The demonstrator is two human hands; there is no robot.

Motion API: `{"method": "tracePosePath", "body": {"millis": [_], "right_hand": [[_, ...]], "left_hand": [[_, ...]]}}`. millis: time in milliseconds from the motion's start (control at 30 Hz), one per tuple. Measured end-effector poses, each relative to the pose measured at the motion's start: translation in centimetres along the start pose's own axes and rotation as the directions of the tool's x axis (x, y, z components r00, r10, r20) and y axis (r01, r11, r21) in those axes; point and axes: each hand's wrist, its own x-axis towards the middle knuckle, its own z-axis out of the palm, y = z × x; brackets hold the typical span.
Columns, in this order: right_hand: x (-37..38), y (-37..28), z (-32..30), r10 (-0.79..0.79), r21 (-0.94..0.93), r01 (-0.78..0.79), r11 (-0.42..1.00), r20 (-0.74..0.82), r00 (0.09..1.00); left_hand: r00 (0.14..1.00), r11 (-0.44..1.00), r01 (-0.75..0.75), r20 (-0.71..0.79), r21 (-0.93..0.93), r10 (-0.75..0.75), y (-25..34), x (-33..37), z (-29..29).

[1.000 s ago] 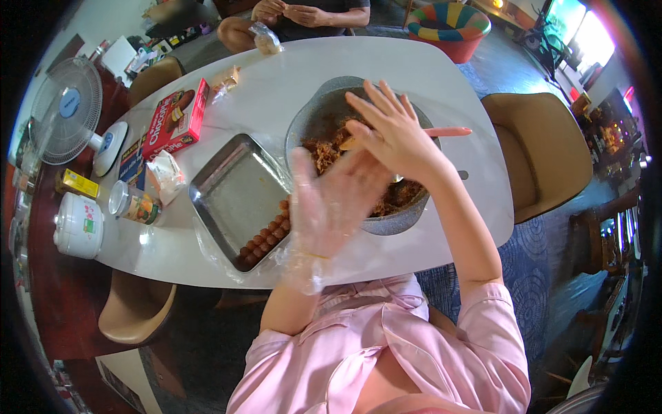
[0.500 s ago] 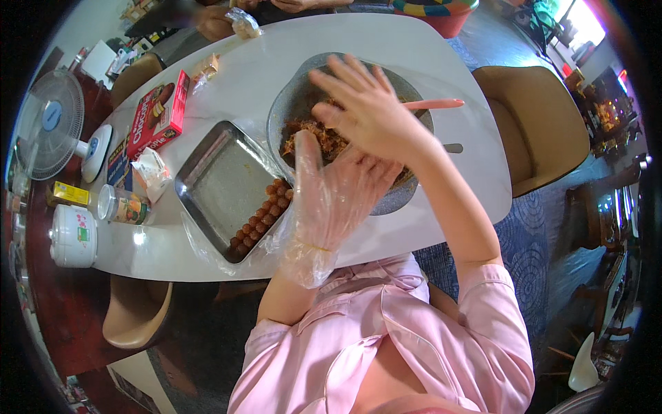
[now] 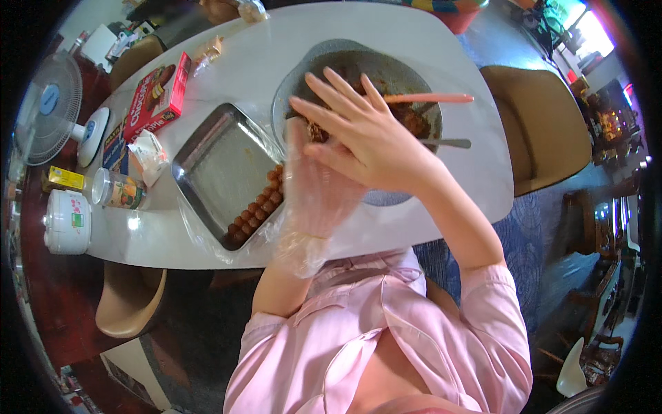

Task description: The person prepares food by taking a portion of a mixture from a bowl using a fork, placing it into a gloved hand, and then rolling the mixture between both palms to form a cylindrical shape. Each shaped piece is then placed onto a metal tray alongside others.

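Observation:
My left hand (image 3: 324, 196), in a clear plastic glove, is held palm up with its fingers flat, blurred and partly covered. My bare right hand (image 3: 365, 141) lies flat across it, fingers spread; whatever is between the palms is hidden. Both are over the near left side of a grey speckled pan (image 3: 289, 86). Inside the pan is a brown crumbly mixture (image 3: 416, 124). A pink handle (image 3: 448, 99) and a metal spoon handle (image 3: 452, 143) stick out over its right rim. Left of my hands, a metal tray (image 3: 210, 179) holds rows of small brown balls (image 3: 258, 208) along its right side.
On the white table's left stand a red box (image 3: 160, 96), a crumpled white packet (image 3: 148, 155), a clear jar (image 3: 118, 190) and a white lidded pot (image 3: 67, 221). A fan (image 3: 48, 103) stands beyond them. A tan chair (image 3: 538, 131) is at the right edge.
My right hand has slid left across my gloved left hand, uncovering more of the mixture on the pan's right. The whole view has shifted slightly.

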Motion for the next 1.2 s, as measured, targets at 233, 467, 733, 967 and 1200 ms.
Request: {"method": "tracePosePath", "body": {"millis": [233,467,733,967,1200], "right_hand": [[-1.0,1.5,-0.6,0.136,-0.087,-0.13,0.988,0.06,0.989],[-1.1,3.8,-0.2,0.171,-0.101,-0.164,0.981,0.063,0.983],[-0.3,3.6,0.0,0.231,-0.066,-0.226,0.972,0.08,0.97],[-0.3,1.7,0.5,0.132,-0.034,-0.131,0.991,0.043,0.99],[-0.4,-0.1,0.3,0.101,0.015,-0.102,0.995,0.077,0.992]], "left_hand": [[0.998,0.997,-0.034,-0.058,0.065,0.037,0.9,-0.1,0.2],[0.974,0.994,0.057,-0.225,0.095,-0.034,-1.1,0.2,0.5],[0.987,0.99,0.09,-0.144,0.11,-0.074,-0.7,-0.1,-0.9],[0.969,0.979,0.078,-0.246,0.186,-0.03,-1.0,-0.1,-0.3],[0.999,0.991,-0.007,0.037,-0.135,0.012,-0.6,-0.5,-1.8]]}}
